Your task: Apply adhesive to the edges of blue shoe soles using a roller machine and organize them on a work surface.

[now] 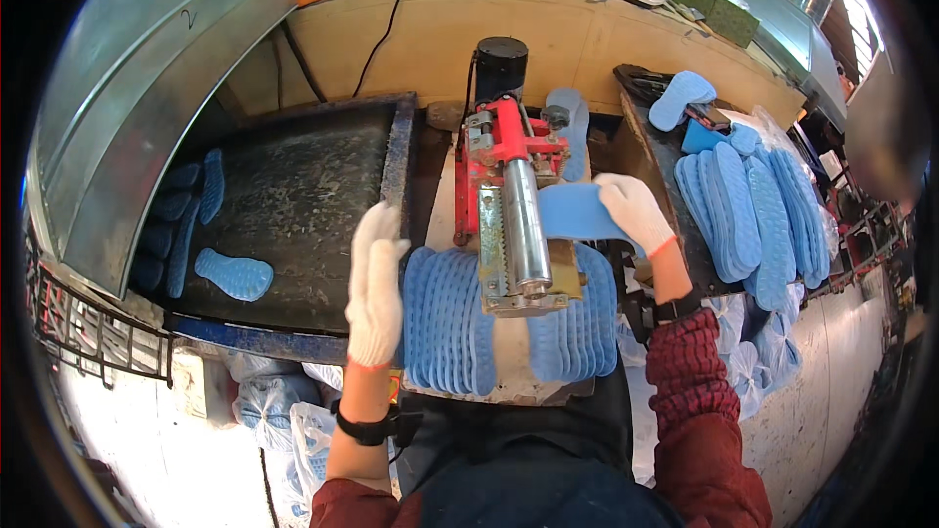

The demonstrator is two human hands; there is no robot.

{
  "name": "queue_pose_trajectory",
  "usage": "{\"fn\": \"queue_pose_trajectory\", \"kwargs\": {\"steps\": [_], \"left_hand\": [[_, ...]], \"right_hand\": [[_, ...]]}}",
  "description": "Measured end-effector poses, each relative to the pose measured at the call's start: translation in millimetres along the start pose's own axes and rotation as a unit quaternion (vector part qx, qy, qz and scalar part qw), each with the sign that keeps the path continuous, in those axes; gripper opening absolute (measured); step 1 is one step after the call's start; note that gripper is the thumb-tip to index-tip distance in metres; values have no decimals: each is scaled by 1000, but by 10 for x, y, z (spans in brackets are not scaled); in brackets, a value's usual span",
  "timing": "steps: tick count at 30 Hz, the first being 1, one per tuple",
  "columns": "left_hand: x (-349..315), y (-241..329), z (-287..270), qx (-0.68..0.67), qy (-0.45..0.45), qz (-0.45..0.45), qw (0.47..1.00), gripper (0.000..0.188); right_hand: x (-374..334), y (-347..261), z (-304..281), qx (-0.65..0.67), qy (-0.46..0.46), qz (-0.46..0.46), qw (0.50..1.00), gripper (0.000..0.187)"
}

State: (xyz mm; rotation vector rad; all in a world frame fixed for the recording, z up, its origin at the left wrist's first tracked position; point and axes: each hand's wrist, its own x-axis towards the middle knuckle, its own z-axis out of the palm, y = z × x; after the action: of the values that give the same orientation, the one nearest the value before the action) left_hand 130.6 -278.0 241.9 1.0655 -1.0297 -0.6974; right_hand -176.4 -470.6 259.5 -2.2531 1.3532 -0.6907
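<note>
Head view: left hand (pixel 376 288) points forward, fingers extended; right hand (pixel 638 211) grips a blue sole (pixel 579 211) beside the roller (pixel 526 225).

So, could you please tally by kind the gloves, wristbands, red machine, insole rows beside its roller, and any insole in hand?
White gloves: 2
Black wristbands: 2
Red machine with a metal roller: 1
Rows of blue insoles: 2
Blue insole in the right hand: 1
Total: 8
</note>
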Motion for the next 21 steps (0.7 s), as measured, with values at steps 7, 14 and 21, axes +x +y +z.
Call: {"fn": "queue_pose_trajectory", "kwargs": {"steps": [7, 14, 21], "left_hand": [[578, 19, 918, -126, -74, -41, 988, 69], [488, -523, 658, -21, -151, 28, 988, 70], [183, -848, 343, 24, -128, -49, 990, 69]], "right_hand": [[-93, -457, 259, -35, 90, -145, 985, 25], [-1109, -256, 615, 293, 254, 99, 916, 16], [-1440, 10, 1401, -176, 96, -3, 980, 22]]}}
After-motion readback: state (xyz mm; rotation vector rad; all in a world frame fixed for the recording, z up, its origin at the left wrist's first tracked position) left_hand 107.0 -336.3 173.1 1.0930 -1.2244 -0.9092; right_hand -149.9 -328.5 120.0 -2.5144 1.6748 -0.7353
